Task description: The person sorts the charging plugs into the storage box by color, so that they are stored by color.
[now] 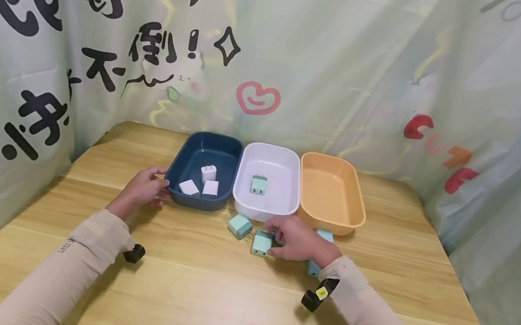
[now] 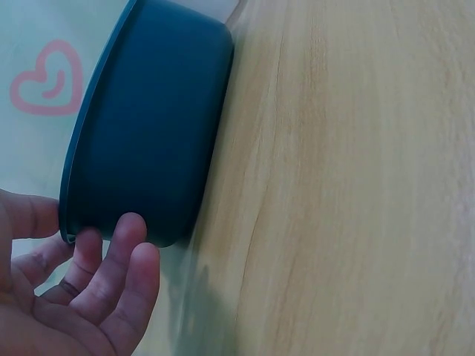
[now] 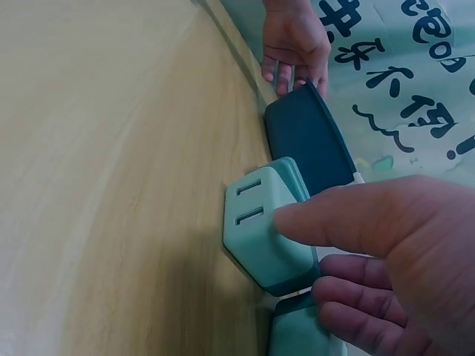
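Note:
My left hand (image 1: 144, 188) grips the near-left rim of a dark blue bin (image 1: 175, 173), thumb at the rim and fingers against the outer wall (image 2: 148, 126). Three white charger plugs (image 1: 208, 172) lie in that bin. My right hand (image 1: 297, 239) holds a light green two-port charger plug (image 1: 262, 244) between thumb and curled fingers, low at the table; the index finger is mostly hidden in the right wrist view. Left of it lies another green charger plug (image 1: 238, 225), prongs toward it. A further green plug (image 3: 300, 330) shows below the fingers in the right wrist view.
A white bin (image 1: 264, 207) with one green plug (image 1: 258, 185) inside and an orange bin (image 1: 336, 189) stand beside the blue one. Light blue plugs (image 1: 313, 269) are partly covered by my right wrist. A printed curtain (image 1: 331, 73) hangs behind the wooden table (image 1: 203, 298).

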### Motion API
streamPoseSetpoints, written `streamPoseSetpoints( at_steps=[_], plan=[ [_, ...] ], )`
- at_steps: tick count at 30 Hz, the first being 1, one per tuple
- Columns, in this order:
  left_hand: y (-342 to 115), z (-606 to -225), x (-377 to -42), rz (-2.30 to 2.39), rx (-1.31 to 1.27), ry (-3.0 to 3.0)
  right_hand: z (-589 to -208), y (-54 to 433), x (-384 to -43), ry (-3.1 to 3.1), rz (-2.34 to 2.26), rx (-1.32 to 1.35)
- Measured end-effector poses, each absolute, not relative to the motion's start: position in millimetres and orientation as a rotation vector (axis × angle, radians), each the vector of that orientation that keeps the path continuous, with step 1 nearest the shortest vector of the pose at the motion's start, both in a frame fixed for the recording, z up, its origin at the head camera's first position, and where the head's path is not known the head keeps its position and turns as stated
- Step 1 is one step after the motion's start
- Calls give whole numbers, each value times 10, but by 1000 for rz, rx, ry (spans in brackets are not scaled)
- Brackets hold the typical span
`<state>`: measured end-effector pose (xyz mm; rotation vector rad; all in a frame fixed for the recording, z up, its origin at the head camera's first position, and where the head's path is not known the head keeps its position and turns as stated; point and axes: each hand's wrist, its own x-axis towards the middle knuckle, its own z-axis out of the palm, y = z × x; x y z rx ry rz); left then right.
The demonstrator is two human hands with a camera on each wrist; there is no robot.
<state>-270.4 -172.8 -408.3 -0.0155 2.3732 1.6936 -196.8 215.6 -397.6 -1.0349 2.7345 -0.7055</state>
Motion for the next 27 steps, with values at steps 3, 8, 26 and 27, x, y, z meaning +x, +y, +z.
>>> streamPoseSetpoints(
  at_steps=[3,8,26,27],
  plan=[
    [-1733,-4085,-2705,1691,-14,2378,-3967,2140,-1955,2732,-697,-1035],
    [-1733,-4082,-2710,1693,-18,2372,-3974,2107,-1943,2746,-626,-1082],
    [-1725,-4060,-2696,1685,-49,2358,-3970,2041,-1923,2790,-518,-1108],
    [-1726,-4063,-2698,1685,-49,2357,-3973,2046,-1928,2780,-541,-1112]
  ],
)
